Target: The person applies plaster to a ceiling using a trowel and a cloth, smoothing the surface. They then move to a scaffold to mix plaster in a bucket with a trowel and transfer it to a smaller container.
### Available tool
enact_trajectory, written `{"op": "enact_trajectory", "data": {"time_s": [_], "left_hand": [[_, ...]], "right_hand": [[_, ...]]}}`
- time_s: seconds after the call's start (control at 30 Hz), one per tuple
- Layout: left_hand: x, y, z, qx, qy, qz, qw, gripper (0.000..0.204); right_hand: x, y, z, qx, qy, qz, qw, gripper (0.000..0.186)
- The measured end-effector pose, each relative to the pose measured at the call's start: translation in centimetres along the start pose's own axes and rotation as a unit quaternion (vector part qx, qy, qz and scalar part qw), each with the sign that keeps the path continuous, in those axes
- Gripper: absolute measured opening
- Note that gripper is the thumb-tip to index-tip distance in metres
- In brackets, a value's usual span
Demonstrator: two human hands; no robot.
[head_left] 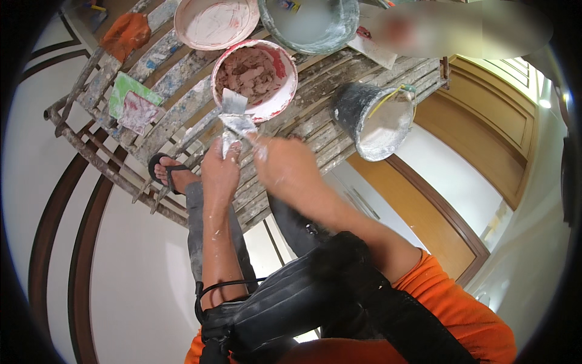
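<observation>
My left hand (219, 167) grips a putty knife (234, 100) upright, its pale, smeared blade pointing away from me. My right hand (282, 159) is closed on a second putty knife (241, 124), whose blade lies across the first one. Both tools are just in front of a white bucket (284, 91) with red smears inside, holding lumpy pinkish-brown putty (247, 73). To the right, a dark bucket (353, 112) with a yellow handle holds pale material.
A paint-spattered slatted platform (315, 91) carries a pink basin (215, 18), a grey-green tub (309, 21), an orange cloth (124, 35) and green and white pieces (134, 97). My sandalled foot (173, 173) rests at its edge. Wooden doors (485, 127) stand at the right.
</observation>
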State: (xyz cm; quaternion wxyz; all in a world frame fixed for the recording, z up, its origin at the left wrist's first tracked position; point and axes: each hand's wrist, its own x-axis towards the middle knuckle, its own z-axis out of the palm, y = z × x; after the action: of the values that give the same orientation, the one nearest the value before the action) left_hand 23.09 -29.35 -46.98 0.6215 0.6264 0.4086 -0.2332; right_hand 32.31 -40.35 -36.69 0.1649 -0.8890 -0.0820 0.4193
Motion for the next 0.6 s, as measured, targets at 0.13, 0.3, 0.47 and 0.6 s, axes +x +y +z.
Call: {"op": "enact_trajectory", "data": {"time_s": [0.13,0.3,0.47,0.6], "left_hand": [[-1.6,2.3,0.0,0.009,-0.04,0.009,0.999,0.028],[-1.6,2.9,0.2,0.04,-0.036,0.022,0.998,0.026],[-0.8,2.0,-0.7,-0.034,-0.02,0.005,0.999,0.026],[-0.6,1.7,-0.8,-0.041,-0.013,-0.031,0.999,0.03]], "right_hand": [[0.2,0.4,0.0,0.007,0.053,0.065,0.996,0.034],[1.7,1.7,-2.0,0.063,0.067,0.076,0.993,0.035],[1.4,6.2,-2.5,0.225,0.195,0.085,0.951,0.037],[3.9,9.4,-3.6,0.545,0.146,0.189,0.804,0.04]]}}
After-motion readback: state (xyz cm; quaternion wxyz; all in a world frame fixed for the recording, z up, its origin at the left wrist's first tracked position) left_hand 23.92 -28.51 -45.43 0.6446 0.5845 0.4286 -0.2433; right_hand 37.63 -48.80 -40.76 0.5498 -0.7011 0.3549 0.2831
